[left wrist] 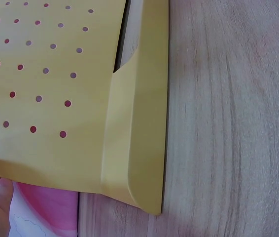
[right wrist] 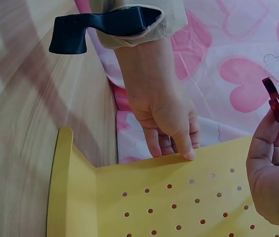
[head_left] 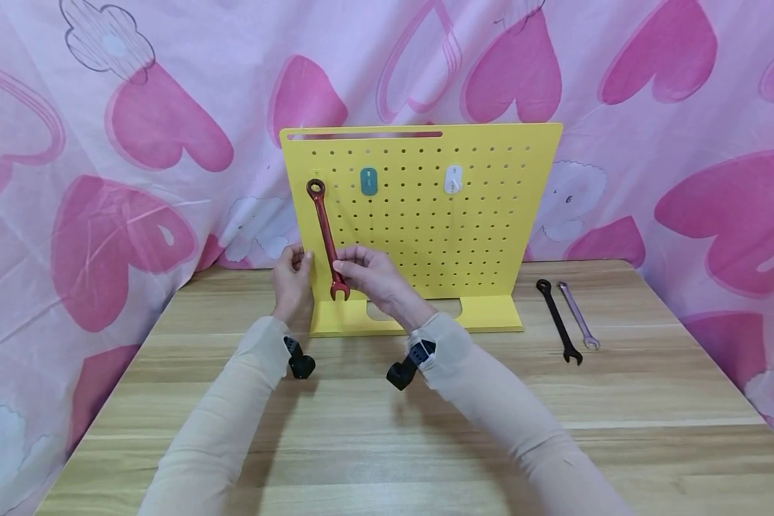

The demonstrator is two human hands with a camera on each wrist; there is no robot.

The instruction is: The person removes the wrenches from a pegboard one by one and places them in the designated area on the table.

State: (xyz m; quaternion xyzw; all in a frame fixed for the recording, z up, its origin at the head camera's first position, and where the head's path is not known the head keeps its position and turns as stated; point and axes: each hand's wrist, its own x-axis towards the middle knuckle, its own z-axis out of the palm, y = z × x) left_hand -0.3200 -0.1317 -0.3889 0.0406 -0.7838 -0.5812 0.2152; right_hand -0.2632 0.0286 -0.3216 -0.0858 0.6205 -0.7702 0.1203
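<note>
A red combination wrench (head_left: 325,228) stands nearly upright before the left part of a yellow pegboard (head_left: 484,247), ring end up. My right hand (head_left: 380,283) pinches it near its lower, open-jawed end. Whether the ring hangs on a hook cannot be told. With the thumb in front and fingers curled behind, my left hand (head_left: 290,283) grips the board's left edge, as the right wrist view also shows. In the left wrist view only part of that hand appears, at the lower left corner. A teal hook (head_left: 369,181) and a white hook (head_left: 454,179) are on the board.
A black wrench (head_left: 557,321) and a smaller silver wrench (head_left: 578,315) lie on the wooden table (head_left: 361,430), right of the board. Behind it hangs a pink heart-patterned cloth (head_left: 245,43). The board's base (head_left: 490,315) rests on the tabletop.
</note>
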